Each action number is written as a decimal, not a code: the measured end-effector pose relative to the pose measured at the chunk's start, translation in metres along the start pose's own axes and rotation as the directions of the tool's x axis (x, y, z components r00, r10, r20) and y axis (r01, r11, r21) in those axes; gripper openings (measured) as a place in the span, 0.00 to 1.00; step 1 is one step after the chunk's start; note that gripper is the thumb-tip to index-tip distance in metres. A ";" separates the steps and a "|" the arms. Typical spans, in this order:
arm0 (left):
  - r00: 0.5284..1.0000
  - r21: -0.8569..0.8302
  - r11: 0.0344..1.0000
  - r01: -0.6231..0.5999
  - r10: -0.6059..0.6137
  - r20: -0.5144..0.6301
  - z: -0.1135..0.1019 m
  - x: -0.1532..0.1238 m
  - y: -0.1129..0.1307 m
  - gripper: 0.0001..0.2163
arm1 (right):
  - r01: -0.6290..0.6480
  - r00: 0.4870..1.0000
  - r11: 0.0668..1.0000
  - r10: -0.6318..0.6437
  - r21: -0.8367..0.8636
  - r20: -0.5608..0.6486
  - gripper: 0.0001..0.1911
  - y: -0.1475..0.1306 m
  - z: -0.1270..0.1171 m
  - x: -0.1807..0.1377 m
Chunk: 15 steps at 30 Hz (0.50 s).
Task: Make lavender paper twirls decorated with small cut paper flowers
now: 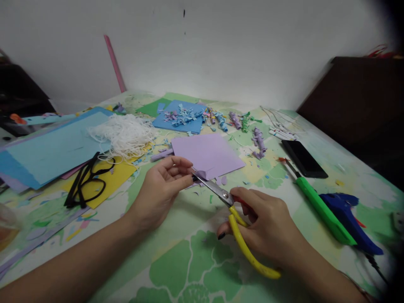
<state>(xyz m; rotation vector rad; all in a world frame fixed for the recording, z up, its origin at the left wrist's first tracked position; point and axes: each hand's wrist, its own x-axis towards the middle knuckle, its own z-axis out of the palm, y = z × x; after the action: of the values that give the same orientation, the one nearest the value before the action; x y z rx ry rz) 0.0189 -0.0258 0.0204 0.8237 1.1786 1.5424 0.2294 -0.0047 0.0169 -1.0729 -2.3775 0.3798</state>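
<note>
My right hand (267, 221) grips a pair of scissors (217, 191) with yellow handles, one of which sticks out below the palm. The blades point up and left toward my left hand (159, 191). Fingers and thumb of that hand pinch a small purple piece of paper (201, 173), mostly hidden by the fingers and lying right at the blade tips. Just behind both hands, a square purple sheet (208, 151) lies flat on the table. Tiny purple scraps (223, 181) are scattered beside the blades.
Left are blue sheets (59, 147), a heap of white string (124, 134) and black glasses (90, 185). Fringed paper rolls (222, 122) lie at the back. To the right are a phone (303, 158), a green-handled tool (325, 210) and a blue glue gun (350, 219).
</note>
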 end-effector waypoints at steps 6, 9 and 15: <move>0.991 -0.083 0.992 0.094 -0.085 0.100 0.001 0.000 0.001 0.12 | -0.021 1.000 0.999 0.021 0.035 0.020 0.15 0.000 -0.001 -0.001; 0.988 -0.102 0.986 0.130 -0.120 0.097 0.002 0.000 0.002 0.12 | -0.030 0.999 0.999 0.029 0.043 0.024 0.13 0.000 -0.001 -0.001; 0.980 -0.131 0.975 0.181 -0.167 0.111 0.002 -0.001 0.003 0.12 | -0.047 0.999 0.994 0.045 0.099 0.025 0.15 -0.003 -0.001 -0.001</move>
<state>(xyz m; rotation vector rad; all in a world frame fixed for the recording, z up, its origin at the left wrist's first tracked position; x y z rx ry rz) 0.0199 -0.0262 0.0240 0.6775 1.0288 1.4064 0.2287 -0.0074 0.0185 -1.0845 -2.3309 0.5239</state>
